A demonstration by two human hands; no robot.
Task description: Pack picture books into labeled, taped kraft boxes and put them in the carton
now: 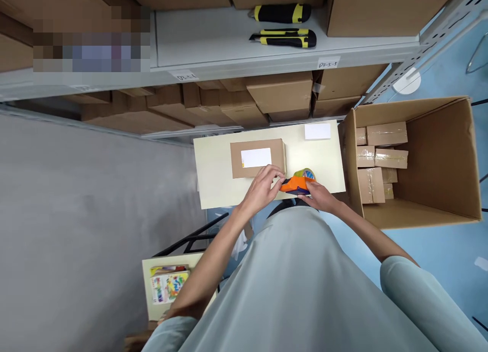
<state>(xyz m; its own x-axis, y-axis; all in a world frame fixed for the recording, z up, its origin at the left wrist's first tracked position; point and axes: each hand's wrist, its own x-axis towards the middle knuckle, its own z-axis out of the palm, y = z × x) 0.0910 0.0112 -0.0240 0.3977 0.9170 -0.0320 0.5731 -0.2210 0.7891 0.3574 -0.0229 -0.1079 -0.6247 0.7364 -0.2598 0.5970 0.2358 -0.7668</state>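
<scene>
In the head view, the right hand (319, 195) is clamped on an orange tape dispenser (296, 184), thumb on its upper side, in front of the body at the near edge of the pale desk (213, 192). The left hand (264, 185) has its fingers bent at the dispenser's left end; whether they pinch a tape end or merely touch there, I cannot tell. A roll of tape (304, 173) shows at the dispenser's far side. The dispenser's long axis runs roughly left to right, between the two hands. The cardboard box (237, 161) lies on the desk, left of the dispenser and farther from the body, its long axis also running left to right, with a white label (256, 158) on top. The left hand is clearly the nearer one, overlapping the box's near right part in this view, though contact is unclear. Beyond the right hand, to the right of the desk, stands a large open carton (442, 154) holding small taped boxes (387, 133).
</scene>
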